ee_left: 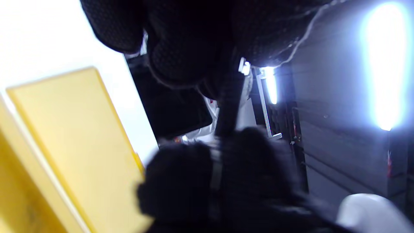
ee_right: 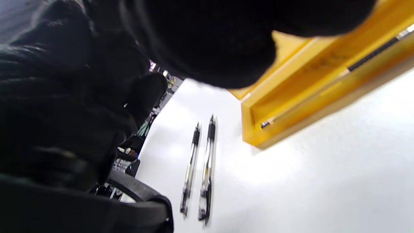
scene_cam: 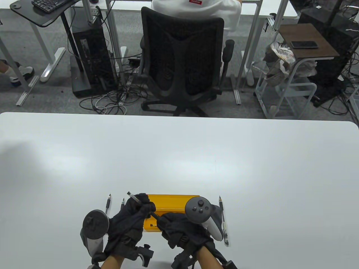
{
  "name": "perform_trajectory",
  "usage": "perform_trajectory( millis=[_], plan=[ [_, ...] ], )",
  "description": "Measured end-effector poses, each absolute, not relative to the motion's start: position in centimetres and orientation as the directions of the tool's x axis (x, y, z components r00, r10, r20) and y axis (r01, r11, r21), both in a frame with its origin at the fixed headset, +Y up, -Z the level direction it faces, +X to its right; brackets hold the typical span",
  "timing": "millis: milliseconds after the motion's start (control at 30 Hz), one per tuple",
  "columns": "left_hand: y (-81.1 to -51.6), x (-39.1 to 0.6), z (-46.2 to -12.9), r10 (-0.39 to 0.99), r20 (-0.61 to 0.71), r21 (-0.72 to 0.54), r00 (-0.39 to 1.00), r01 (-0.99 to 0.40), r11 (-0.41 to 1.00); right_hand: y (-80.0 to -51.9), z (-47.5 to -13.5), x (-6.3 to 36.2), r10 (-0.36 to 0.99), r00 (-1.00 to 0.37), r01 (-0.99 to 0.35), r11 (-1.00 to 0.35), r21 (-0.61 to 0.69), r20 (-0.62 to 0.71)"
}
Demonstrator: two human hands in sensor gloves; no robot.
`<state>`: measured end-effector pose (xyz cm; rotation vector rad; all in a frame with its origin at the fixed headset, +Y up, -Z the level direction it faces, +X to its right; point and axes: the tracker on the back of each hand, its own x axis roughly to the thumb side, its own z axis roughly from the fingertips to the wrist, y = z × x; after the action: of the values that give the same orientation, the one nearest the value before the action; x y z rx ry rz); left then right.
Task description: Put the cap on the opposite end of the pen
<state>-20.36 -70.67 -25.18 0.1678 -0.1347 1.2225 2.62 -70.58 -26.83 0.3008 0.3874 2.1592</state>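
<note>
Two gloved hands are working low at the near edge of a big white table (scene_cam: 179, 157). The table top is shining, with soft bright patches of light on it.

The left hand (scene_cam: 131, 221) is curling its fingers around a pen (scene_cam: 137, 200) and holding it tilted, with the clear end sticking up and away to the left. The right hand (scene_cam: 182, 229) is gripping the other, lower end of the same pen, where a dark part is showing between the two hands — I cannot tell if that part is the cap. Both hands are closing tight on the pen, just above a yellow box (scene_cam: 171, 201) that is lying open on the table.

Two more pens (ee_right: 200, 168) are lying side by side on the table, just left of the box (the right wrist view is showing them best). Another pen (scene_cam: 223, 221) is lying on the right side of the box, near the right hand's tracker (scene_cam: 200, 210).

In the left wrist view the fingers are looking dark and blurry, and the pen is running between them.

Past the far edge of the table, the room is looking busy. A black office chair (scene_cam: 182, 64) is standing on a grey floor, and someone in a white top (scene_cam: 196, 11) is sitting in it. A tangle of cables (scene_cam: 112, 101) is lying beside a black computer tower (scene_cam: 89, 56). To the right — a small brown side table (scene_cam: 305, 39) is holding a dark phone (scene_cam: 304, 44).
</note>
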Motion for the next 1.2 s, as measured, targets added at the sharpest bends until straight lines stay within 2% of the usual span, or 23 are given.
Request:
perform_trajectory(
  millis=[33,67,100,133,167,267,333,467,567,700,900,1000,1200],
  plan=[
    [-70.5,-20.4,-25.2,0.922,0.193,0.071,0.335,-0.942,0.327,-70.2,-26.8,2.5,0.818,-0.568,-0.746,-0.556,0.366,0.086],
    [-70.2,-21.2,-25.1,0.937,0.178,0.142,0.299,-0.95,0.276,-69.9,-26.7,2.6,0.789,-0.61,-0.732,-0.597,0.329,0.074],
    [-69.7,-23.0,-25.3,0.924,0.171,0.254,0.341,-0.922,0.293,-69.9,-26.7,3.4,0.726,-0.681,-0.669,-0.671,0.32,0.099],
    [-69.9,-25.0,-25.4,0.892,0.155,0.335,0.425,-0.872,0.357,-69.8,-26.7,4.4,0.716,-0.691,-0.666,-0.685,0.296,0.1],
    [-70.2,-26.2,-25.4,0.888,0.133,0.349,0.441,-0.859,0.374,-69.6,-26.9,5.2,0.73,-0.678,-0.697,-0.674,0.246,0.081],
    [-70.9,-27.2,-25.0,0.935,0.149,0.306,0.322,-0.914,0.266,-69.6,-27.9,7.6,0.782,-0.623,-0.778,-0.617,0.118,-0.02],
    [-70.9,-26.8,-25.1,0.93,0.159,0.28,0.332,-0.918,0.28,-70.2,-27.8,8.2,0.81,-0.585,-0.81,-0.58,0.084,-0.049],
    [-71.0,-25.6,-25.2,0.891,0.184,0.216,0.416,-0.901,0.376,-70.7,-27.7,8.4,0.762,-0.645,-0.764,-0.64,0.088,-0.064],
    [-70.8,-24.8,-25.2,0.856,0.216,0.182,0.47,-0.881,0.438,-70.9,-27.8,8.2,0.777,-0.626,-0.779,-0.617,0.114,-0.066],
    [-70.3,-23.7,-25.0,0.757,0.271,0.161,0.595,-0.803,0.574,-70.8,-27.7,8.2,0.759,-0.648,-0.76,-0.64,0.109,-0.059],
    [-69.6,-21.2,-24.7,0.413,0.388,0.159,0.824,-0.502,0.85,-70.3,-27.6,8.5,0.79,-0.613,-0.79,-0.612,0.042,-0.019],
    [-69.3,-20.3,-24.5,0.315,0.423,0.177,0.85,-0.418,0.891,-70.0,-27.4,8.2,0.777,-0.628,-0.776,-0.629,0.053,0.027],
    [-69.1,-19.4,-24.3,0.243,0.456,0.188,0.857,-0.359,0.914,-69.9,-27.2,7.1,0.71,-0.694,-0.709,-0.703,0.061,0.116]
  ],
)
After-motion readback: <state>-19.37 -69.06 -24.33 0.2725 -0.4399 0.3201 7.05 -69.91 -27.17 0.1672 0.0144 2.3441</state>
